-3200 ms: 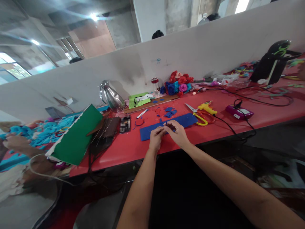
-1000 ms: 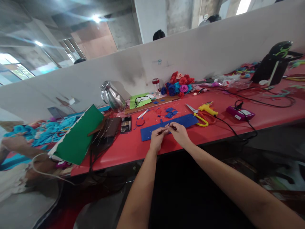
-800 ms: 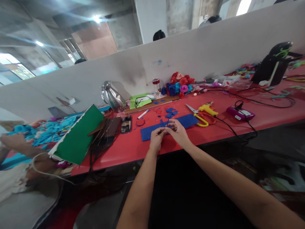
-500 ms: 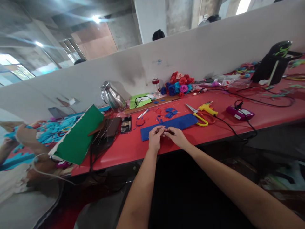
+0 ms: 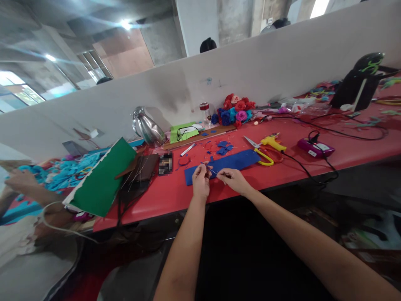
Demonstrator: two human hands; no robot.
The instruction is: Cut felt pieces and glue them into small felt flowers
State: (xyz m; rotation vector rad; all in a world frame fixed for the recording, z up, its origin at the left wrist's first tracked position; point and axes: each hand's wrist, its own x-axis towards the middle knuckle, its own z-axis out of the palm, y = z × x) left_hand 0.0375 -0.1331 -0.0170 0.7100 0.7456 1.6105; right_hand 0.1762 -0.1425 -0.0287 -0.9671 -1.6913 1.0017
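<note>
My left hand (image 5: 201, 182) is closed in a pinch on one end of a thin pale wire-like strand (image 5: 213, 171), with a bit of dark blue at the fingertips. The strand's other end is between the pinched fingers of my right hand (image 5: 233, 179), a short way to the right. Beneath both hands a long blue felt strip (image 5: 242, 159) lies across the red table. Beyond it are cut blue pieces (image 5: 224, 147). Yellow-handled scissors (image 5: 265, 157) rest at the strip's right end.
A yellow glue gun (image 5: 273, 143) and a purple power socket (image 5: 315, 149) with cables lie to the right. Fabric roses (image 5: 238, 106), a steel jug (image 5: 147, 127) and a white marker (image 5: 187, 149) stand or lie behind. At left are a green board (image 5: 106, 177) and another person's hand (image 5: 23, 180).
My hands have moved apart, from touching to a small gap with the thin strand stretched between them. The left hand shifted slightly left. At far left, the other person's hand moved.
</note>
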